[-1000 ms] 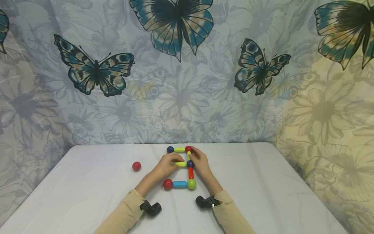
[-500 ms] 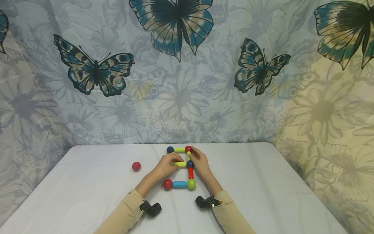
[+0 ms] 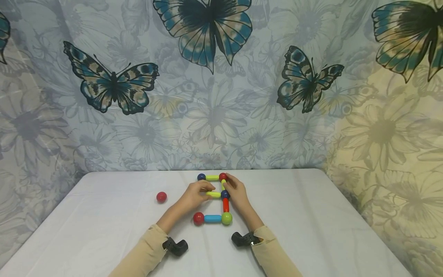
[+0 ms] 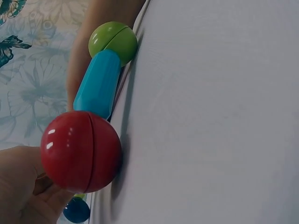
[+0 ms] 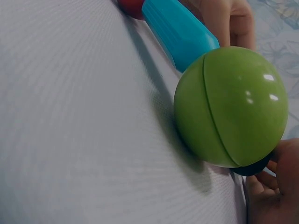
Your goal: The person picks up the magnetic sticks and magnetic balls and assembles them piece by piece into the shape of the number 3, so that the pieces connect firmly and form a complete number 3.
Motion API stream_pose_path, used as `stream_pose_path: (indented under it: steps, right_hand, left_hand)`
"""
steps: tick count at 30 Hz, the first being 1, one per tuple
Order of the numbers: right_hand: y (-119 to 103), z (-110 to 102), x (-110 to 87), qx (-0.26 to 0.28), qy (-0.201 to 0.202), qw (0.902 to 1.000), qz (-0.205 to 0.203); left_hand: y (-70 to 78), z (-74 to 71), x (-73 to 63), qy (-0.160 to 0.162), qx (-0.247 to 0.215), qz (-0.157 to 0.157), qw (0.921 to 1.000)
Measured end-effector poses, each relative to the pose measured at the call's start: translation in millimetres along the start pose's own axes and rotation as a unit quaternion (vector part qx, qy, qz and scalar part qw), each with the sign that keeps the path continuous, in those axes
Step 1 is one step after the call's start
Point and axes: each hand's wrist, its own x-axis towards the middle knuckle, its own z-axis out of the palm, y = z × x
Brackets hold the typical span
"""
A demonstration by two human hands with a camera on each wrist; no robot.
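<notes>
A flat figure of toy building rods and balls lies mid-table in the head view. Its middle yellow-green rod [image 3: 214, 195] runs left from a dark blue ball [image 3: 225, 194]. My left hand [image 3: 196, 193] is around that rod's left end, thumb and index finger parted. At the right side, my right hand [image 3: 238, 192] holds the dark blue ball, its index fingertip up by the far red ball [image 3: 223, 177]. A red rod [image 3: 226, 205] leads to a green ball [image 5: 233, 107], and a light blue rod [image 4: 98, 84] joins that to a red ball [image 4: 81, 151].
One loose red ball [image 3: 161, 197] lies left of the figure on the white table [image 3: 104, 231]. Another yellow-green rod [image 3: 212, 177] and dark blue ball [image 3: 201, 177] form the far edge. A butterfly-print cloth [image 3: 214, 127] hangs behind the table.
My left hand has shifted slightly left and its index finger and thumb have loosened from the middle rod, which stays put. The right hand keeps its place.
</notes>
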Motion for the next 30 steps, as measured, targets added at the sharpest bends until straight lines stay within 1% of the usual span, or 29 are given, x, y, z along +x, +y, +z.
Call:
stream_pose_path:
  steps: [4,7,9,11,14,16,18,19,22,23,24,26,29,30]
  right_hand:
    - [-1.3,0.0,-1.2,-0.019,0.001,0.9998,-0.005]
    - [-12.6,-1.3,-6.5,-0.014,-0.002,0.9999,-0.006]
    - [-21.7,-2.8,-9.8,-0.015,-0.004,0.9999,-0.006]
    - [-24.9,-3.2,-11.0,-0.005,-0.005,1.0,0.001]
    - [-15.8,-2.0,-7.6,-0.015,-0.002,0.9999,-0.001]
    - [-5.7,-0.7,-4.4,-0.012,0.002,0.9999,-0.004]
    - [-0.2,-0.4,-3.6,-0.012,0.004,0.9997,-0.02]
    - [2.0,-0.3,-3.4,-0.007,0.005,0.9996,-0.026]
    - [5.3,-0.5,-3.5,0.006,0.006,0.9994,-0.033]
    - [5.5,-0.9,-3.9,-0.001,0.006,0.9991,-0.041]
    - [5.1,-1.0,-3.9,-0.003,0.007,0.9991,-0.041]
    - [3.6,-0.6,-3.5,-0.007,0.007,0.9995,-0.03]
    - [-0.1,-0.1,-2.4,-0.019,0.007,0.9997,-0.01]
    - [-1.1,0.4,-1.8,-0.016,0.007,0.9998,0.002]
  left_hand:
    - [-1.9,-6.7,-3.9,-0.003,-0.004,-0.004,1.0]
    - [-2.8,-12.7,-7.6,-0.001,-0.009,-0.009,0.9999]
    - [-3.2,-17.4,-9.8,0.002,-0.012,-0.02,0.9997]
    - [-3.6,-23.1,-12.0,0.004,-0.015,-0.034,0.9993]
    - [-6.6,-33.5,-14.8,0.009,-0.016,-0.031,0.9993]
    - [-10.5,-40.9,-16.9,0.013,-0.014,-0.019,0.9996]
    - [-16.3,-48.5,-18.9,0.017,-0.009,-0.006,0.9998]
    - [-19.1,-52.4,-20.5,0.018,-0.007,-0.006,0.9998]
    - [-26.0,-65.5,-26.4,0.013,-0.006,-0.017,0.9998]
    - [-27.0,-70.4,-28.7,0.009,-0.009,-0.023,0.9996]
    - [-27.9,-75.3,-30.8,0.006,-0.012,-0.028,0.9995]
    - [-28.8,-85.6,-35.4,-0.002,-0.015,-0.042,0.999]
    - [-30.9,-99.4,-40.1,-0.011,-0.015,-0.05,0.9986]
    - [-32.3,-103.3,-41.3,-0.013,-0.017,-0.052,0.9984]
